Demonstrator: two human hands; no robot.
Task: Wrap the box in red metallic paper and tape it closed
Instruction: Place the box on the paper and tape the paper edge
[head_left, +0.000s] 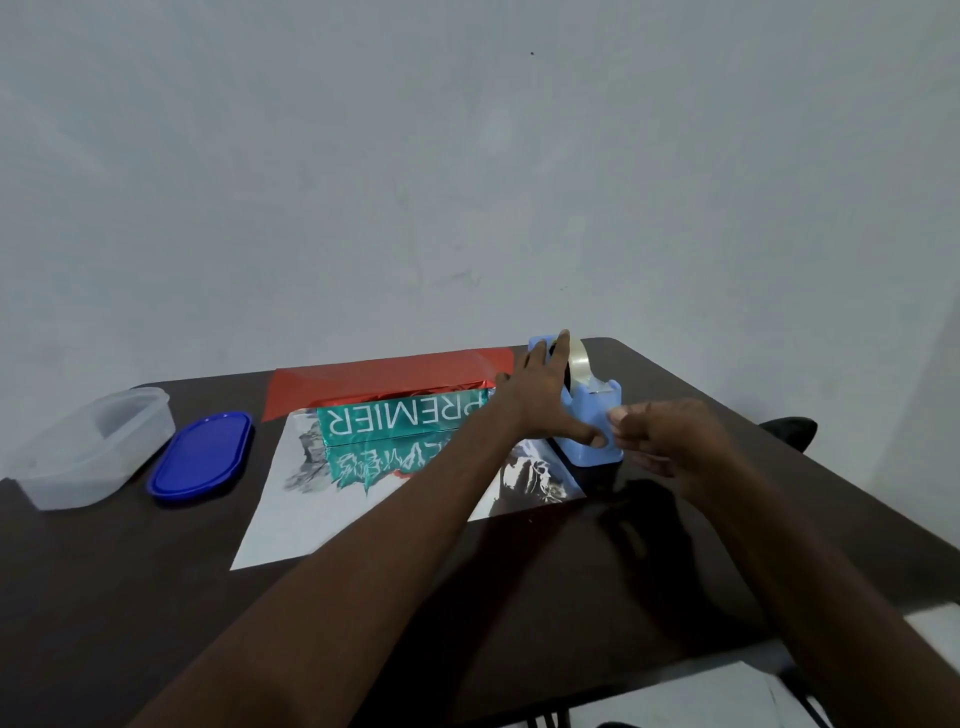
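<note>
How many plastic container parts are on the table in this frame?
2, both at the table's left end: a clear tub nearest the edge and its blue lid lying flat just right of it, beside the silver sheet. None appears hidden.

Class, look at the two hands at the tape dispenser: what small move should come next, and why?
Probably the right hand should draw tape out and tear it off while the left hand steadies the dispenser. The right fingers are pinched at the dispenser's near end, apparently on the tape end, and the box lies half covered by the paper, with no tape visible on it.
</note>
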